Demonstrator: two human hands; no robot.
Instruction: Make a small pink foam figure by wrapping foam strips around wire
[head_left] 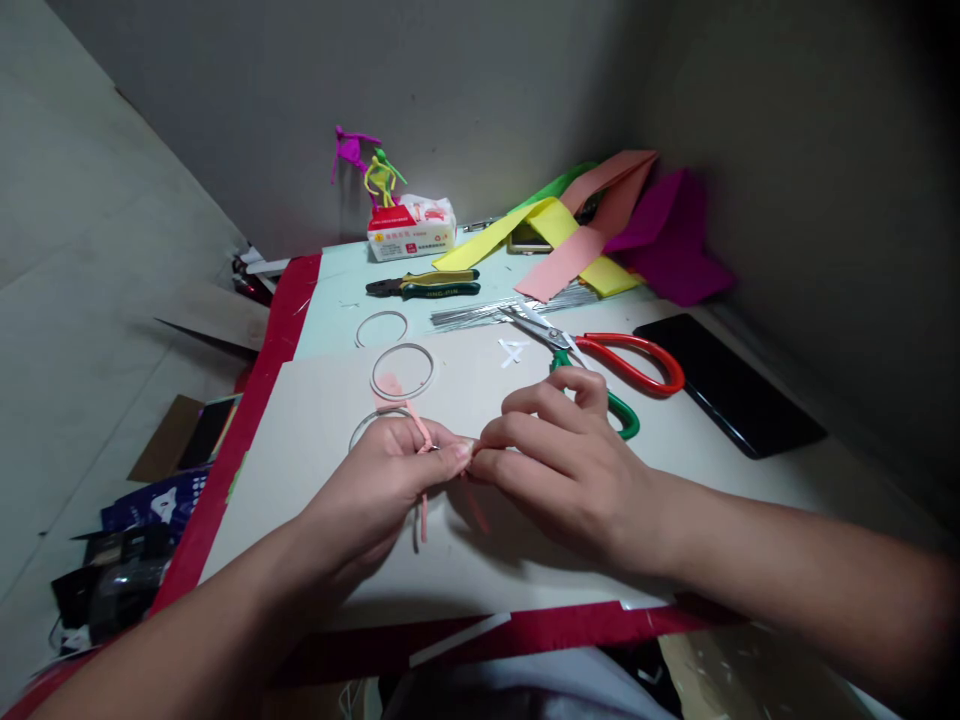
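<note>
Place: craft workbench [337, 290] | Signs: pliers [422, 285], scissors [626, 360], thin wires [495, 312], coloured paper strips [577, 240]

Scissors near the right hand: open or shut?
Open: the scissors have their red handle and green handle spread apart.

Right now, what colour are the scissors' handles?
One red handle, one green handle, best in the head view.

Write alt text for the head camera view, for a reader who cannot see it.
The left hand and right hand pinch a thin pink strip above a pale board, beside a wire ring. Scissors, pliers and coloured paper strips lie beyond.
</note>
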